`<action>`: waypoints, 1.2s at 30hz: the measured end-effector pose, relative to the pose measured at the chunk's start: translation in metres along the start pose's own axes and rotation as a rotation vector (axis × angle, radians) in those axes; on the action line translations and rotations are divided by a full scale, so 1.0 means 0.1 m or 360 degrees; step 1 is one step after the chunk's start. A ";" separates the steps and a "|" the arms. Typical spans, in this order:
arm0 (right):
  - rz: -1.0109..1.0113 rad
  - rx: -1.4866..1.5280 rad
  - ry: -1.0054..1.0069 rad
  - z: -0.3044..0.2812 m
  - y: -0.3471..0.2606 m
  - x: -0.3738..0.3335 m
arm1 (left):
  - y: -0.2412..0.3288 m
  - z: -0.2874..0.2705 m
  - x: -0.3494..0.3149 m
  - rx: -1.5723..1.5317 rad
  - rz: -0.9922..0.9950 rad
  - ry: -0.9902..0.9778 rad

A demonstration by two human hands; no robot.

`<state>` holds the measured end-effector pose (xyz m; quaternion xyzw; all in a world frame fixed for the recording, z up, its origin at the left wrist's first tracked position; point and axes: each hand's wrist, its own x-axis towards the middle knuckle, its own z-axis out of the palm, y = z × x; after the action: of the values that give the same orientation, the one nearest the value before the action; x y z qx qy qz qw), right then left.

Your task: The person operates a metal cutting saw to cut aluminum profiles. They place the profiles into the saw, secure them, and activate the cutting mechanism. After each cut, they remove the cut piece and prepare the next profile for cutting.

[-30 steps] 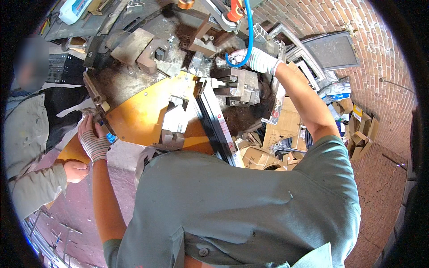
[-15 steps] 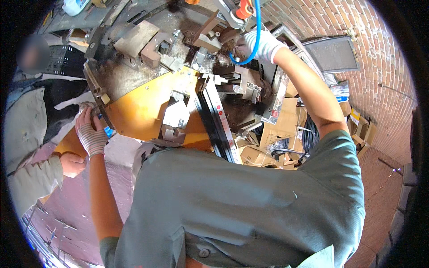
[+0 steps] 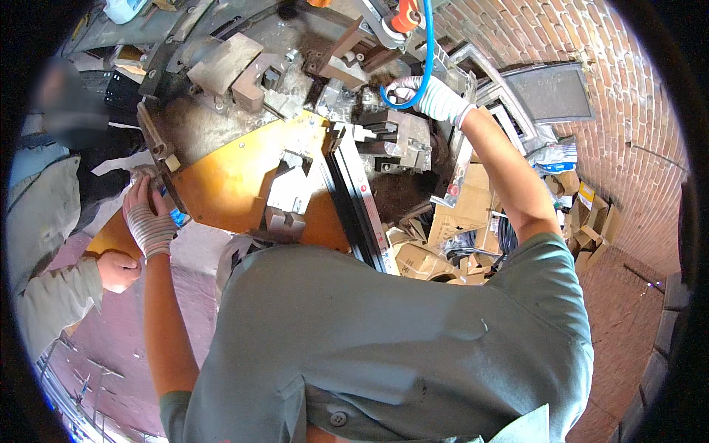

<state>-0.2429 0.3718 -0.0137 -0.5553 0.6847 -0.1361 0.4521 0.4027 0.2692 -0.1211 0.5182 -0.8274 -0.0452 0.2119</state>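
My right hand [image 3: 437, 100], in a striped glove, is at the far side of the machine table, beside a blue hose [image 3: 428, 55]. Its fingers curl round a small grey metal piece [image 3: 401, 94], whose kind I cannot make out. My left hand [image 3: 150, 221], gloved the same way, rests with fingers stretched out at the table's left edge, by a metal bar [image 3: 155, 136]. Between my hands, several dark and silver metal profiles [image 3: 360, 199] lie slanted across the yellow plate [image 3: 221, 177]. Their far ends are beside a metal clamp block [image 3: 402, 140].
Steel blocks [image 3: 229, 63] stand on the table's far part. At the left, a co-worker's bare hand [image 3: 118, 272] is close to my left forearm. Cardboard boxes [image 3: 458, 214] are piled at the right, before a brick wall [image 3: 546, 33]. An orange fitting [image 3: 405, 16] hangs above.
My right hand has moved a little toward me, and the metal piece in its fingers now shows. My left hand stays put. The co-worker at the left has leaned to the right.
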 end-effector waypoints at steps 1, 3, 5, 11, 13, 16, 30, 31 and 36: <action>0.0033 -0.0081 0.0018 0.01 0.01 -0.01 | 0.00 0.00 0.00 -0.0011 -0.0001 0.0000; 0.0048 -0.0229 0.0052 0.04 0.01 -0.03 | 0.00 0.01 0.01 -0.0023 0.0000 0.0006; 0.0145 -0.0058 0.0043 0.07 0.02 -0.03 | 0.00 0.01 0.00 -0.0028 -0.0001 0.0019; 0.0067 0.0079 -0.0002 0.12 -0.13 -0.02 | 0.01 -0.02 -0.01 -0.0013 -0.0014 -0.0028; -0.0067 -0.0488 -0.0057 0.02 -0.32 -0.02 | 0.00 -0.02 0.00 -0.0036 -0.0017 -0.0035; -0.0118 -0.1350 -0.0097 -0.09 -0.67 -0.01 | 0.01 -0.02 0.00 -0.0044 0.0013 -0.0034; -0.0052 -0.1183 -0.0068 -0.23 -0.64 0.13 | -0.01 -0.01 0.00 -0.0019 0.0014 -0.0013; -0.0069 -0.1091 -0.0073 -0.23 -0.60 0.10 | -0.01 -0.02 0.00 -0.0016 0.0007 -0.0011; 0.0032 -0.0204 -0.0057 -0.13 -0.40 0.03 | 0.00 -0.01 0.00 -0.0014 0.0002 -0.0013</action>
<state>-0.2268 0.3514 0.0198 -0.5785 0.6894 -0.0775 0.4290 0.4034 0.2692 -0.1202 0.5166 -0.8283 -0.0508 0.2108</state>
